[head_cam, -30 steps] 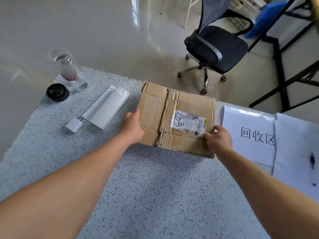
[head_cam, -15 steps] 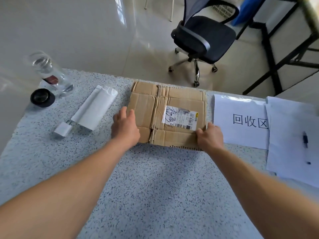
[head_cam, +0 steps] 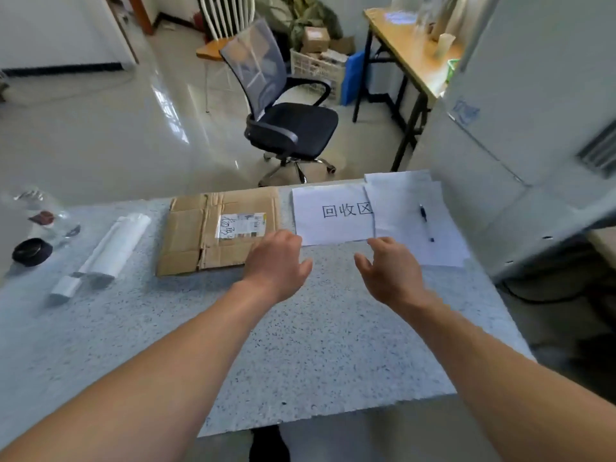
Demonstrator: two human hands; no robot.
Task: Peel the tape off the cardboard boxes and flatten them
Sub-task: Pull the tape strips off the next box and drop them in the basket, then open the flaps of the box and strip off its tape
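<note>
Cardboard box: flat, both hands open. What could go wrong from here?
1. The cardboard box lies at the far edge of the table; a push may drop it.
2. Sliding it right may shove the loose sheets and pen off.
3. Its shipping label is not peeled off.

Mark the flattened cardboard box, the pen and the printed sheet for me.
flattened cardboard box (head_cam: 186, 235), head view, bare left panel.
pen (head_cam: 426, 223), head view, middle of its barrel.
printed sheet (head_cam: 310, 231), head view, blank lower left corner.
</note>
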